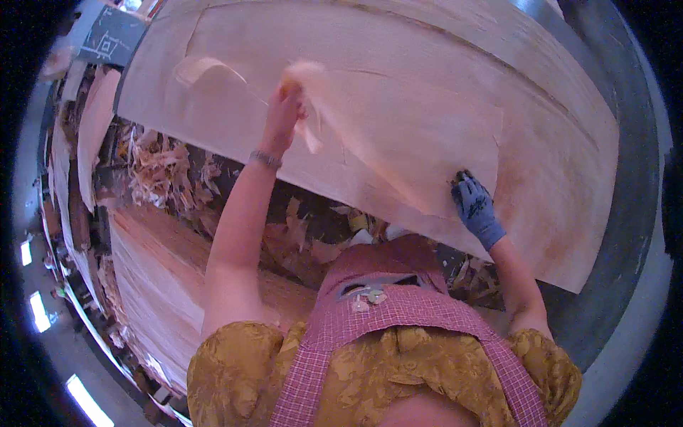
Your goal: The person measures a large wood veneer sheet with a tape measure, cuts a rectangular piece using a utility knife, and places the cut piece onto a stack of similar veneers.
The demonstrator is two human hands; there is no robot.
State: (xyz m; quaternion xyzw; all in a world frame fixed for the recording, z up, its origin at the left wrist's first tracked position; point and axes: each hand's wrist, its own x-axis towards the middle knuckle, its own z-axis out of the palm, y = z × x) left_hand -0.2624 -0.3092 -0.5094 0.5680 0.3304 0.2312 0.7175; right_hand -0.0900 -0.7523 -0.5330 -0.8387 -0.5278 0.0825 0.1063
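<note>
My left hand (284, 112), bare and with a band at the wrist, is raised over the wide pale sheets. Its fingers are closed on a thin strip of wood veneer (311, 133), which curls and blurs around the fist. On the right, my right hand (474, 205) wears a blue-grey glove with dark fingertips. It rests by the near part of a veneer sheet (420, 135), its fingers curled; what lies in them, if anything, is hidden. Under that piece are larger veneer sheets (555, 206) spread across a broad surface.
Torn veneer scraps (167, 167) heap up below the sheets' near left edge, and more scraps lie around my feet. A stack of veneer (156, 277) stands at the lower left. A dark board with white marks (114, 35) is at the far left. Dark grey floor (626, 213) borders the right side.
</note>
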